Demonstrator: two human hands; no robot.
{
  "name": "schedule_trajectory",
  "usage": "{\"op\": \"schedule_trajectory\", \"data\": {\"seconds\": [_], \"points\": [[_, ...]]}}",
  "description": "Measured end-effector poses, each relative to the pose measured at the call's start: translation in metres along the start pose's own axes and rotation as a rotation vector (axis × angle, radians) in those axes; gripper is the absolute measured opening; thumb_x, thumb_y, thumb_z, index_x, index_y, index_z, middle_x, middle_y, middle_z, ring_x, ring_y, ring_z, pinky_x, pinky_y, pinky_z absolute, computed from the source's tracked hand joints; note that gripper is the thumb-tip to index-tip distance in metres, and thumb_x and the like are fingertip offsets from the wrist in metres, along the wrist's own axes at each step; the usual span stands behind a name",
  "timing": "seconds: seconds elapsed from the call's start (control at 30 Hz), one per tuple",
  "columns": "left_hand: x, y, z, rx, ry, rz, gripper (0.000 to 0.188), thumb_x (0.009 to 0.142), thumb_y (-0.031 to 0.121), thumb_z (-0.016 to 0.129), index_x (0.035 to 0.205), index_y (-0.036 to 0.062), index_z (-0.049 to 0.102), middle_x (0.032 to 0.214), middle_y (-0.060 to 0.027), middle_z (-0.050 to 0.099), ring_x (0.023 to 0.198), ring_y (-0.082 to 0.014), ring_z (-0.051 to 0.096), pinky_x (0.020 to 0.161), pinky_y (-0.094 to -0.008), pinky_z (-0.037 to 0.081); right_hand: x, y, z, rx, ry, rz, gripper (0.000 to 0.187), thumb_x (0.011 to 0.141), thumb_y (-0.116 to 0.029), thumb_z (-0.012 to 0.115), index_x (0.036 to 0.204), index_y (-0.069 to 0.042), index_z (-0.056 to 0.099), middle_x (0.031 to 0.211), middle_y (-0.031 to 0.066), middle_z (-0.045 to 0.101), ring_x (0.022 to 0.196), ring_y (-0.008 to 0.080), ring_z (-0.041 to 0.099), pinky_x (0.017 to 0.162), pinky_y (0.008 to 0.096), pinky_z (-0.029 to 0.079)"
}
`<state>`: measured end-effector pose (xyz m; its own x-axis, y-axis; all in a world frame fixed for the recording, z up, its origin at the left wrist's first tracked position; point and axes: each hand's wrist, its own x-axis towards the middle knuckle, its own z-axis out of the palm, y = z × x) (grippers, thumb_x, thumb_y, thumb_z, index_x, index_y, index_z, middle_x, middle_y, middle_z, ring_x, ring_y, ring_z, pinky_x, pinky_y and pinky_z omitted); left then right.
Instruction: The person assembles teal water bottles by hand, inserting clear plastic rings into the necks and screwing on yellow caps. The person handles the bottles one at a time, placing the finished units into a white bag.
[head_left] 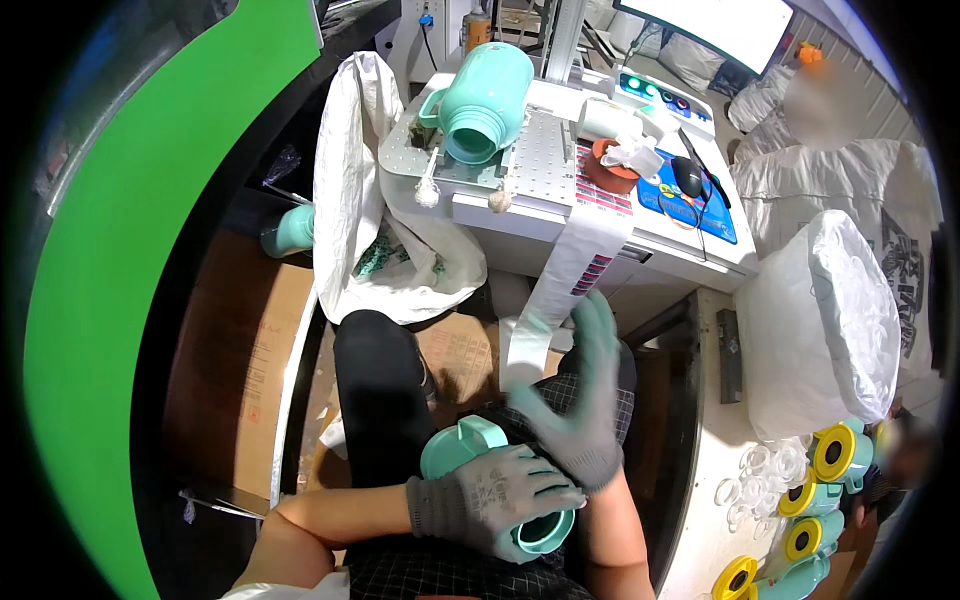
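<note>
A teal plastic jug shell (455,452) with a handle lies across my lap, its round opening toward the lower right. My left hand (500,497), in a grey glove, is wrapped over its body and holds it. My right hand (580,395), gloved in grey with teal fingers, is raised just beyond the jug shell, thumb and fingers spread and somewhat blurred. Nothing shows in its grip. Behind it a long strip of printed labels (572,265) hangs down from the workbench. Another teal jug shell (487,105) lies on the bench's perforated metal plate (550,150), its mouth facing me.
A white sack (350,220) with teal scraps stands left of the bench. A reddish-brown roll (608,178), a mouse (687,176) and a button box (660,95) are on it. At right are a white bag (815,330), clear rings (765,475) and yellow-topped teal jugs (840,455).
</note>
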<state>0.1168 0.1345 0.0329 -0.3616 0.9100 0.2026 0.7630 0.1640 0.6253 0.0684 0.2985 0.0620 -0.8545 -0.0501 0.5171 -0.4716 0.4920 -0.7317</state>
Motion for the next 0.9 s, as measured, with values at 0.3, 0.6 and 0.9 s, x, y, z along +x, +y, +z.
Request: {"op": "schedule_trajectory", "data": {"seconds": [0.3, 0.6, 0.9], "points": [[-0.003, -0.011, -0.011, 0.137, 0.108, -0.091, 0.076, 0.073, 0.048, 0.079, 0.139, 0.014, 0.061, 0.117, -0.011, 0.065, 0.115, -0.0332, 0.06, 0.101, -0.0499, 0.049, -0.003, -0.016, -0.053, 0.182, -0.173, -0.221, 0.029, 0.084, 0.003, 0.064, 0.111, -0.001, 0.073, 0.109, 0.016, 0.072, 0.102, 0.0312, 0.069, 0.087, 0.0412, 0.056], [0.053, 0.0, -0.019, 0.131, 0.122, -0.081, 0.069, 0.072, 0.032, 0.087, 0.132, 0.0115, 0.063, 0.119, -0.0112, 0.066, 0.107, -0.0346, 0.065, 0.088, -0.0469, 0.056, -0.052, -0.1, -0.158, 0.367, -0.237, -0.199, 0.055, 0.097, -0.03, 0.073, 0.145, -0.009, 0.055, 0.149, 0.0136, 0.052, 0.133, 0.0308, 0.049, 0.11, 0.0419, 0.041], [0.065, 0.006, -0.003, 0.146, 0.192, -0.164, 0.068, 0.059, 0.014, 0.09, 0.12, 0.0051, 0.062, 0.109, -0.0125, 0.067, 0.099, -0.0345, 0.064, 0.089, -0.0462, 0.052, -0.191, 0.047, -0.172, -0.11, 0.768, 0.652, 0.011, 0.095, -0.005, 0.07, 0.106, -0.002, 0.072, 0.097, 0.0073, 0.07, 0.08, 0.0117, 0.062, 0.074, 0.0257, 0.052]]}}
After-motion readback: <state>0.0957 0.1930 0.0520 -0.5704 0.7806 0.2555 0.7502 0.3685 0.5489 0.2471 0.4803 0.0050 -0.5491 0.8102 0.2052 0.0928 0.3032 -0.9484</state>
